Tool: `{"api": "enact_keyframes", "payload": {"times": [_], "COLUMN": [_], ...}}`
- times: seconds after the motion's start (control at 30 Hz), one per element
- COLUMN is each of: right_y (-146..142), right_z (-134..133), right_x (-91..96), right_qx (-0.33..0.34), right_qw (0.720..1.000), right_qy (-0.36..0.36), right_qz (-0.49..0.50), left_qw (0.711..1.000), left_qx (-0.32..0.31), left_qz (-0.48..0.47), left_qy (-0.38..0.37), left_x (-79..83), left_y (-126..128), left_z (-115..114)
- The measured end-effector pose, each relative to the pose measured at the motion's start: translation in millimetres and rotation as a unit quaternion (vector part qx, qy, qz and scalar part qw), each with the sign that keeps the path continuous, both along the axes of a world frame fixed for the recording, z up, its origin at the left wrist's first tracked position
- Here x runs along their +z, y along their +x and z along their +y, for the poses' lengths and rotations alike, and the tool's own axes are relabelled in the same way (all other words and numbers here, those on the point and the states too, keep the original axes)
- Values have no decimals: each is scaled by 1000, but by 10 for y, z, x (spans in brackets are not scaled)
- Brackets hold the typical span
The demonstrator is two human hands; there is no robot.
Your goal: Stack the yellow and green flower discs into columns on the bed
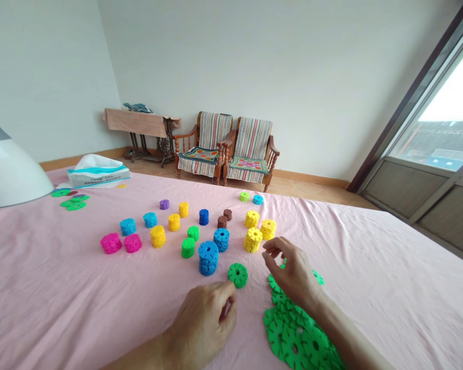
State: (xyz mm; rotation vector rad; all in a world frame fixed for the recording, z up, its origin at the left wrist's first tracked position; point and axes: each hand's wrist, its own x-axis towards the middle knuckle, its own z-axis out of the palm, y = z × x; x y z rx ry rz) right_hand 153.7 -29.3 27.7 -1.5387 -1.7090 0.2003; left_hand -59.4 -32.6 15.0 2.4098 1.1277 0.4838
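My left hand [206, 321] is at the front of the table, fingers curled and thumb brought in toward the index finger. Whatever is between them, if anything, is hidden. Its index fingertip is right by a short stack of green notched plastic discs [238, 275]; whether they touch I cannot tell. My right hand [291, 264] hovers over the far end of a loose pile of green discs [293, 334], thumb and fingers apart with nothing visible between them. Just left of its fingertips are yellow disc stacks [252, 240]. Two blue stacks [208, 258] rise behind the green one.
Further stacks spread across the pink cloth [81, 308]: pink [111, 243], orange-yellow [158, 236], green [188, 247], brown and purple. Loose discs [75, 203] lie at left, near a tissue box [98, 173] and a white rounded object [11, 169]. Two armchairs [249, 149] stand beyond the table.
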Motion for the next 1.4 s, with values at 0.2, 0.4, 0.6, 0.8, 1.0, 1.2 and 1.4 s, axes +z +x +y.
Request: {"api": "enact_keyframes", "payload": {"times": [0.2,0.4,0.6,0.8,1.0,1.2,1.4], "right_y": [240,367,325,329,224,2,-51], "right_z": [95,-63,-194,-186,-139,-85,-164], "right_x": [-173,-24,208,189,88,-3,65], "right_qx": [-30,23,77,90,84,84,113], "right_qw": [999,980,953,951,976,985,969], "right_qy": [-8,-127,-220,-222,-184,-96,-116], "right_qz": [-39,-150,-196,-196,-81,-116,-188], "left_qw": [998,997,998,998,998,998,999], "left_qx": [11,20,13,20,28,32,24], "left_qz": [-49,-56,-38,-60,-55,-39,-44], "left_qy": [29,49,52,4,-18,-21,-19], "left_x": [-33,-93,-70,12,12,37,38], "left_y": [-1,-13,-7,1,-11,-5,-2], "left_z": [-14,2,40,40,38,28,33]}}
